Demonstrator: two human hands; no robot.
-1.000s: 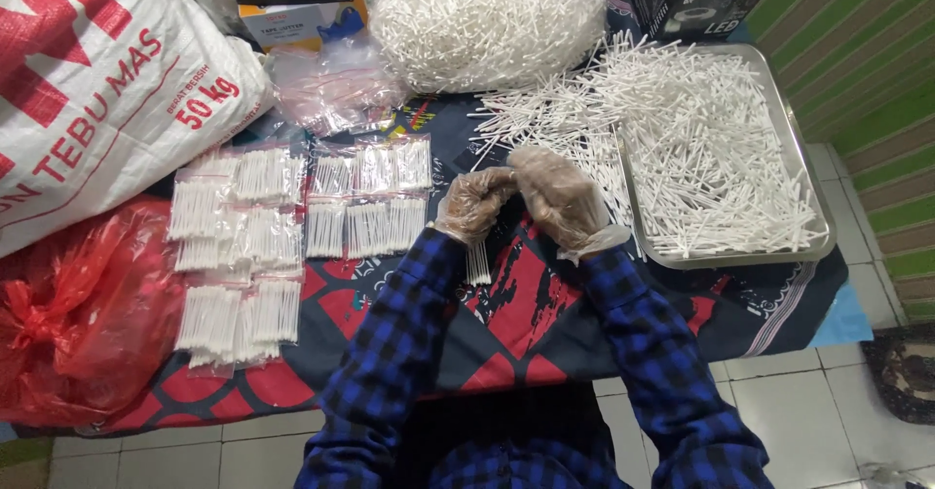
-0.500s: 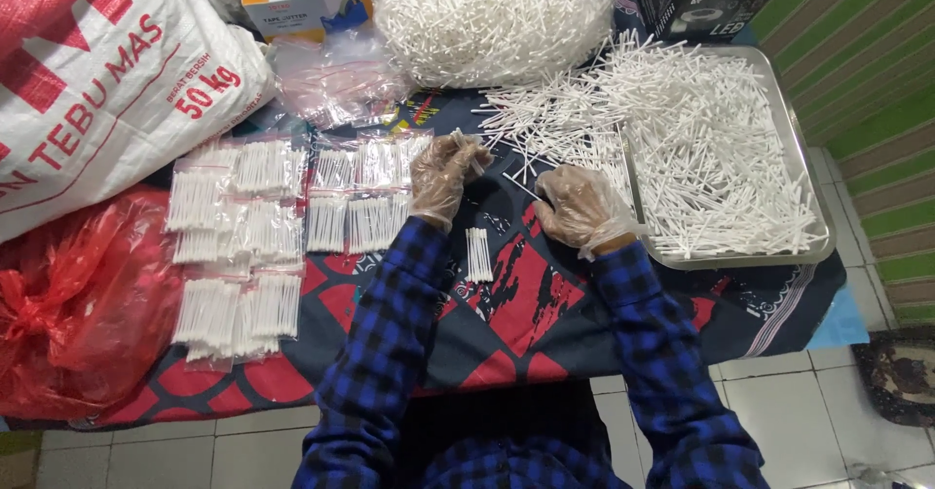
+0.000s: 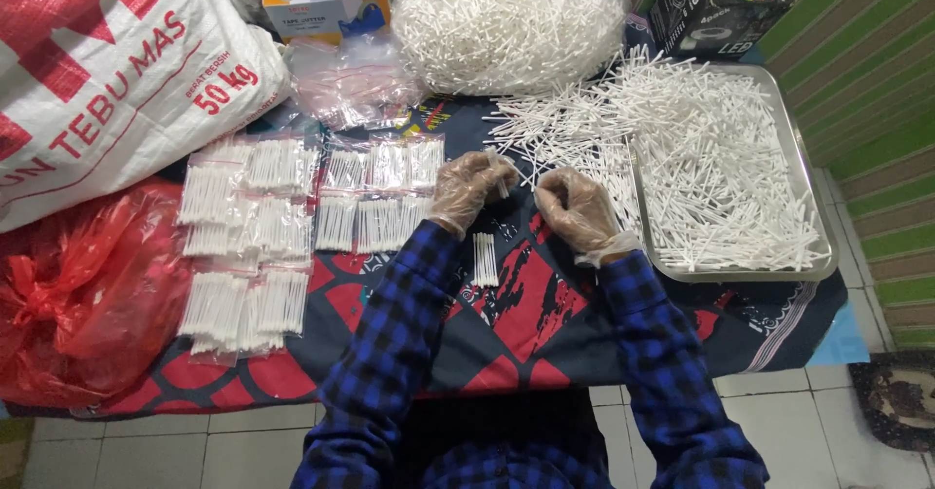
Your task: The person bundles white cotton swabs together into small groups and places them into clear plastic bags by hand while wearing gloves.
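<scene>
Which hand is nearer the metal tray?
Right. The right hand sits just beside the metal tray's left edge, over spilled white sticks. The left hand is farther left, next to the filled packets.

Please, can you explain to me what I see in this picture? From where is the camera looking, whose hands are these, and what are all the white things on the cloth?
The camera sits on a person's head and looks down, so the two arms in blue checked sleeves are that person's own. Both hands wear thin clear gloves. The left hand and the right hand are held close together above a patterned cloth, and each seems to pinch a few thin white sticks; how many is too small to tell. A small bundle of sticks lies on the cloth just below the hands. To the right, a metal tray holds a loose heap of the same sticks. To the left lie rows of small clear packets already filled with sticks. Above, a clear bag is full of sticks. A large white sack and a red plastic bag lie at the far left.
</scene>
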